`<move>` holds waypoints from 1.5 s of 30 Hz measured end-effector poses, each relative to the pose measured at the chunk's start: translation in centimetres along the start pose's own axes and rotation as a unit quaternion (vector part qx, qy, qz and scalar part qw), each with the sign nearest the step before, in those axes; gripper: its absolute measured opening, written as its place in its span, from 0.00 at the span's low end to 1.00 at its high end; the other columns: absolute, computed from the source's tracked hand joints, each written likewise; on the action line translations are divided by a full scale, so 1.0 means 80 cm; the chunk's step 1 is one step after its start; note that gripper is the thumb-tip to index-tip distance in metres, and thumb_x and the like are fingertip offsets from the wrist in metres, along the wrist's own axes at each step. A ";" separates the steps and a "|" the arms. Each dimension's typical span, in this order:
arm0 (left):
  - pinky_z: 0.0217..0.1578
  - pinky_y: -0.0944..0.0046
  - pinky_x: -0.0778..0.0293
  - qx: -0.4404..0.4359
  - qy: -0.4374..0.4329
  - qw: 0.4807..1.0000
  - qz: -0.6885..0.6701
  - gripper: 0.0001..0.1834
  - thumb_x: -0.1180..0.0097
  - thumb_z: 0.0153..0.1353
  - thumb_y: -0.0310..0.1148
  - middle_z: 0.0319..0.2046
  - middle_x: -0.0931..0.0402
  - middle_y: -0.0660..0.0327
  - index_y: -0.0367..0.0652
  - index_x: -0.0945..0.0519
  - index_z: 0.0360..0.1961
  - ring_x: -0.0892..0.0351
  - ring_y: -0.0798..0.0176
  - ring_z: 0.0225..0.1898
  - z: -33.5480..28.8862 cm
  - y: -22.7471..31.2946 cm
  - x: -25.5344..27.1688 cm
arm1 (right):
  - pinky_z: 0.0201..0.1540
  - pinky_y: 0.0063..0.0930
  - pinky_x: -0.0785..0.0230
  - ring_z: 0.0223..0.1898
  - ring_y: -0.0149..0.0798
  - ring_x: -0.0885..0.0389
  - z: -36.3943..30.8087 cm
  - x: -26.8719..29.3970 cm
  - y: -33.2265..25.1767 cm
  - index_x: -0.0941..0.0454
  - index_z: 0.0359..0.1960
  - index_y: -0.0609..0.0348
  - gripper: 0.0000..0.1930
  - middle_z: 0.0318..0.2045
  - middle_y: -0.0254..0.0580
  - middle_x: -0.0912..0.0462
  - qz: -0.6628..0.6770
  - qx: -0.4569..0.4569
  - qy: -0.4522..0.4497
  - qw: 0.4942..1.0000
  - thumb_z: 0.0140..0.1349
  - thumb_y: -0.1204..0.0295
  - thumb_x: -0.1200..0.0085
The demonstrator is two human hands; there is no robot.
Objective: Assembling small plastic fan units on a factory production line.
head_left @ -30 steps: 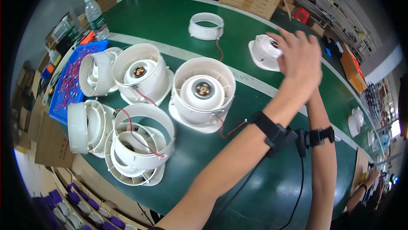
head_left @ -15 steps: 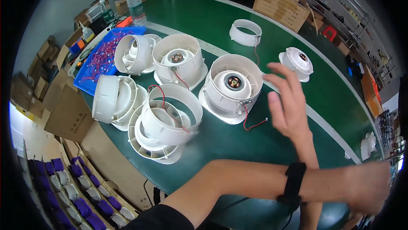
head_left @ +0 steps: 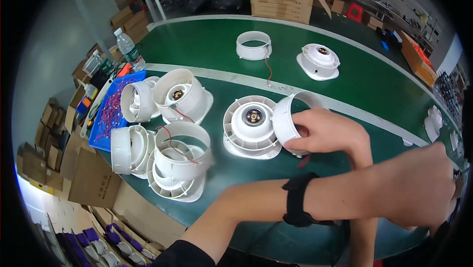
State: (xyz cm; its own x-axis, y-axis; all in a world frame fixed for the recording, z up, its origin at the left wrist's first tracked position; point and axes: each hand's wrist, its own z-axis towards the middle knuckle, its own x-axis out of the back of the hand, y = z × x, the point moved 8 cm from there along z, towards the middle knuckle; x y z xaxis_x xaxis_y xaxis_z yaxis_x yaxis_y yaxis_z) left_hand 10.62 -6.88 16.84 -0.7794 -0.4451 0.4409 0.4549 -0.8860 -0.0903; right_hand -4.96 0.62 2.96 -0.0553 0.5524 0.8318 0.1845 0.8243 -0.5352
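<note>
My right hand [head_left: 325, 131] is closed on the rim of a white plastic ring [head_left: 284, 121], tilted on its side. The ring is just right of a white fan base [head_left: 249, 128] with an exposed copper motor coil, so close that I cannot tell whether they touch. A bit of red wire [head_left: 304, 161] hangs below the ring. My left arm, with a black wristband [head_left: 298, 200], crosses over my right forearm. At the far right my left hand [head_left: 419, 188] is a fist; its fingers are turned away, hiding whatever they hold.
Several white fan housings [head_left: 180, 97] stand at the left beside a blue tray [head_left: 101, 139] of red wires. Farther back are a loose white ring [head_left: 253, 52] and another fan base [head_left: 319, 67]. A water bottle [head_left: 129, 50] stands at the back left.
My right hand, previously open beside the housing, has gripped the ring and lifted it off the fan base to the right. The view has shifted; my left hand remains a fist.
</note>
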 end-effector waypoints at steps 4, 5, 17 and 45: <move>0.22 0.61 0.31 0.037 0.016 0.990 0.132 0.09 0.34 0.38 0.38 0.18 0.21 0.63 0.47 0.17 0.22 0.21 0.60 0.19 0.016 -0.009 0.044 | 0.39 0.36 0.26 0.33 0.40 0.16 -0.087 0.054 0.019 0.16 0.38 0.61 0.14 0.32 0.49 0.14 0.074 -0.185 -0.013 0.980 0.57 0.63 0.40; 0.22 0.63 0.32 0.083 -0.122 0.979 0.142 0.11 0.35 0.38 0.37 0.17 0.22 0.63 0.45 0.18 0.24 0.22 0.62 0.18 -0.004 -0.043 0.046 | 0.38 0.30 0.28 0.33 0.34 0.21 -0.077 0.052 0.012 0.19 0.42 0.63 0.16 0.35 0.41 0.17 0.113 -0.102 0.161 0.975 0.60 0.63 0.36; 0.56 0.54 0.28 0.311 0.076 0.945 -0.070 0.29 0.37 0.59 0.37 0.56 0.26 0.53 0.40 0.29 0.60 0.25 0.55 0.57 -0.074 -0.208 0.137 | 0.20 0.27 0.27 0.18 0.35 0.20 -0.173 0.161 0.008 0.27 0.46 0.71 0.15 0.27 0.47 0.17 0.407 0.238 0.339 0.814 0.64 0.71 0.44; 0.64 0.57 0.36 0.333 0.193 0.864 -0.325 0.56 0.48 0.52 0.67 0.62 0.32 0.47 0.35 0.43 0.72 0.31 0.51 0.63 -0.056 -0.194 0.114 | 0.24 0.30 0.26 0.20 0.38 0.18 -0.166 0.154 -0.062 0.35 0.47 0.65 0.12 0.28 0.52 0.20 0.320 0.276 0.364 0.830 0.73 0.67 0.60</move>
State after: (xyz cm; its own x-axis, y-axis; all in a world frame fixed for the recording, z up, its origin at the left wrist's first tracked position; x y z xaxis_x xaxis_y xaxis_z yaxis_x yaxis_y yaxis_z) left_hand -5.46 2.20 18.25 -0.9907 -0.0061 -0.1361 -0.0854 -0.7506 0.6552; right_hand 6.45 1.69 17.79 0.5250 0.8437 0.1122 -0.5414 0.4327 -0.7209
